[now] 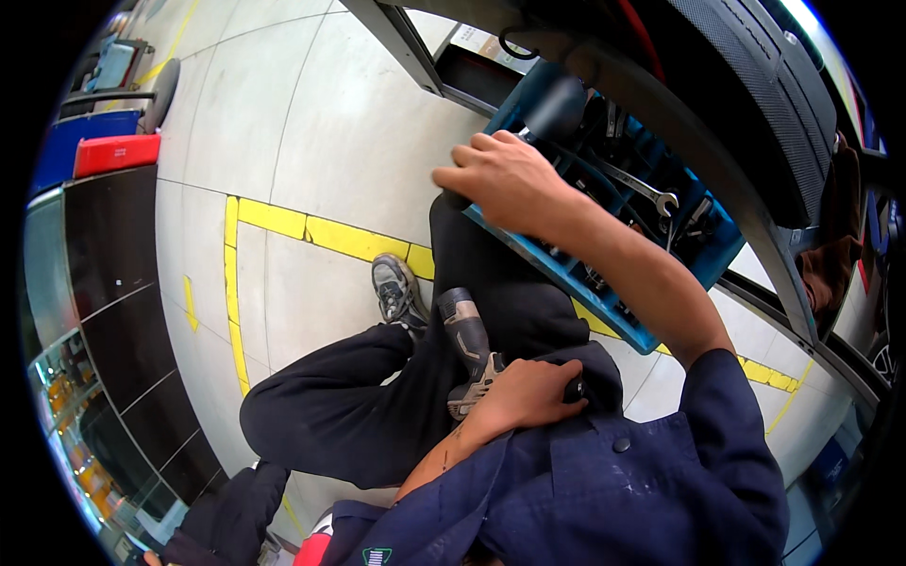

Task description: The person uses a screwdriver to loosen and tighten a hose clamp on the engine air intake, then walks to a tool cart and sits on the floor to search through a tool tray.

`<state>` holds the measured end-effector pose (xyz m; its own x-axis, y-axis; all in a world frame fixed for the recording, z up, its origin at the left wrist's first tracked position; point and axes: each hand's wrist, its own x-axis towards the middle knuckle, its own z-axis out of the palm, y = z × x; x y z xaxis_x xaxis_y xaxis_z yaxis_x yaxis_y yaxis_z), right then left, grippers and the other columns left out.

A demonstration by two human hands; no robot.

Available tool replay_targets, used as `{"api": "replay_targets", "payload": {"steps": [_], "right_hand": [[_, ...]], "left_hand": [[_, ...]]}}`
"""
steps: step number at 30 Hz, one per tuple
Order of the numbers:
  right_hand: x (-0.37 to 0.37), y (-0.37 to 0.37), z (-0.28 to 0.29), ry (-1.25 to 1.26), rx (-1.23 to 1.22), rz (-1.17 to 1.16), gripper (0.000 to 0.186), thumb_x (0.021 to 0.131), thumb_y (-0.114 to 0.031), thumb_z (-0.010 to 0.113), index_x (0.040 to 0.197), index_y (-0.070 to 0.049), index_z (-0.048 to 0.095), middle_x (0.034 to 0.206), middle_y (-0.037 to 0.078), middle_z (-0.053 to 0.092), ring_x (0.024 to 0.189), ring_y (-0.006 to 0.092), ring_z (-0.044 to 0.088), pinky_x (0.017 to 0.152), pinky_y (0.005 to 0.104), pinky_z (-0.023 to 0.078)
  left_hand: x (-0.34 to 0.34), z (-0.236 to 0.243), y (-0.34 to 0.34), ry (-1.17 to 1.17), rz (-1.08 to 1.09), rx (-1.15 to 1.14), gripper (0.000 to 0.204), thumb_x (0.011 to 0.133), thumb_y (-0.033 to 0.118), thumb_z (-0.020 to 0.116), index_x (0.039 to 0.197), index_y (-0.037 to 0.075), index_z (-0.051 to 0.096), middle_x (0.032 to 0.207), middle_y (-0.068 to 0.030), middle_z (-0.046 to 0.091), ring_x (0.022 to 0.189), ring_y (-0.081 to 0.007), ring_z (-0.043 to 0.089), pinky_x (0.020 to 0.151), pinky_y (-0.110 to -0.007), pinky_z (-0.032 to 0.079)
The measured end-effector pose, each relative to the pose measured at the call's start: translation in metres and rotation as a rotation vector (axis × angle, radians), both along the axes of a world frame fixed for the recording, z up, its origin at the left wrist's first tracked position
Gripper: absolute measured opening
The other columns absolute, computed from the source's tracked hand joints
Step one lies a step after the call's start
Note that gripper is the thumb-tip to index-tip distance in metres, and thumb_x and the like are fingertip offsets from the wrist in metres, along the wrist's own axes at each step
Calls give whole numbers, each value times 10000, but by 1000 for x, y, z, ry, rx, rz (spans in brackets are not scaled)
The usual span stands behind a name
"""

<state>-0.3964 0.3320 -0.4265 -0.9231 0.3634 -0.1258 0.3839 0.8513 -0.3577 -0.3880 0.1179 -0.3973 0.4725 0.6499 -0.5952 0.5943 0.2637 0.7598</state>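
My right hand (510,181) reaches over the near corner of a blue tool tray (528,247), its fingers closed round a dark, round-headed, mallet-like tool (555,108). The tool's head is blurred and a shiny neck shows beside the hand. Inside the tray lie an open-ended wrench (642,186) and several other metal tools. My left hand (530,394) rests on my lap, closed round a small black object (574,387), mostly hidden by the fingers. Beside the left wrist, a brown and grey power tool (464,330) lies between my thighs.
The tray sits within a metal-framed rack (722,151) with a black case (736,94) above it. Yellow tape lines (321,236) mark the pale tiled floor. A red box (118,154) and a dark-tiled counter (118,245) stand at left. Another person's dark-clothed leg (236,505) shows lower left.
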Motion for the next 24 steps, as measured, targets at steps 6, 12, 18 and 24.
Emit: {"api": "replay_targets", "payload": {"steps": [6,12,18,24], "right_hand": [[23,2,-26,1,51,251,425,853,-36,721,1220,-240,655,1238,86,608,1284,263,495,1163,449,329],[46,5,-43,184,82,-11,342,892,-88,682,1195,-246,675,1404,104,495,1390,301,396,1214,499,247],[63,15,-42,-123,312,-363,452,935,-81,588,1378,-158,540,1452,169,419,1362,355,401,1092,476,409],[156,45,-102,123,185,-580,482,952,-241,577,1397,-64,522,1189,179,601,1097,360,577,915,475,484]], "left_hand": [[1,-3,-3,-15,10,35,395,877,433,667,998,67,582,763,-146,693,778,-361,685,681,-463,525],[10,-1,13,12,9,-2,416,862,444,672,995,55,606,802,-180,704,795,-387,686,698,-462,533],[-1,-5,7,-49,47,-43,406,817,403,674,1023,54,655,843,-198,714,818,-388,699,731,-486,559],[1,-10,-20,50,132,77,407,730,400,714,963,66,721,891,-176,728,891,-368,702,754,-480,560]]}}
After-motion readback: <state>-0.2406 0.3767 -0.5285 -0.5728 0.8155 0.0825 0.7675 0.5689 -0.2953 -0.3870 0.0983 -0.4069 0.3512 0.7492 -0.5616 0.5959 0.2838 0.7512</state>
